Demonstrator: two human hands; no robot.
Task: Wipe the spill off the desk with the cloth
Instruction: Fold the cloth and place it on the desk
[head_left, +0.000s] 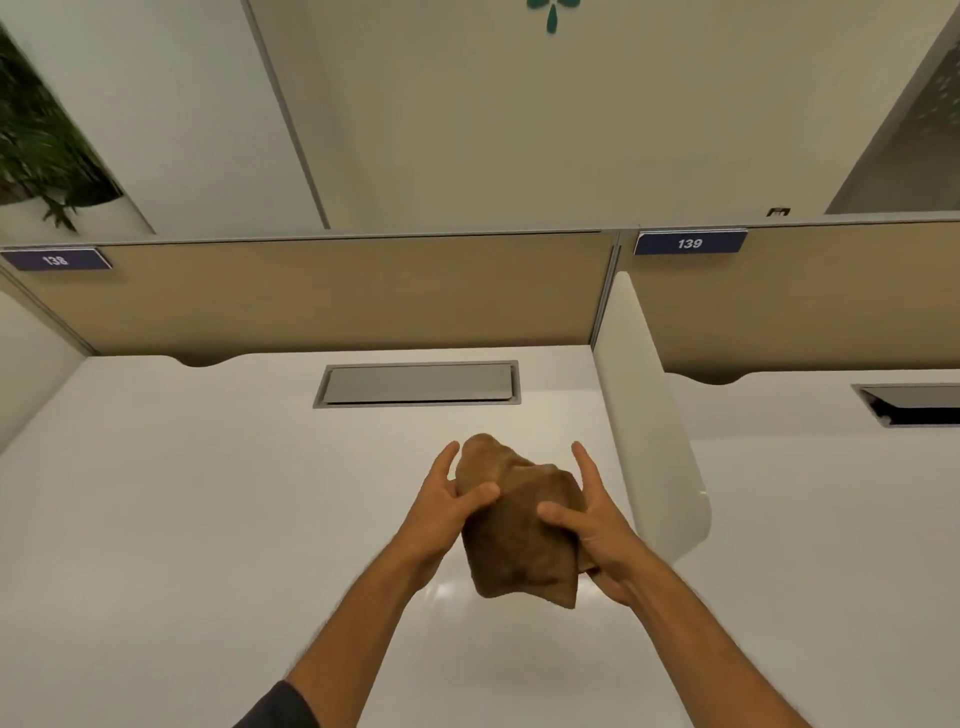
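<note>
We face a tan partition panel (332, 291) carrying blue number plates 138 (56, 259) and 139 (690, 243). A white side divider (644, 415) separates us from the neighbouring station. Above, we see a pale wall (467, 130) with a teal leaf decal (551, 13), and green foliage (36, 145) at left.

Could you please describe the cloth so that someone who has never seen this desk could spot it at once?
On the white desk under the label reading 138, look just in front of the grey cable hatch. The cloth is the crumpled brown bundle held between both hands, the only brown thing above the desk.
</note>
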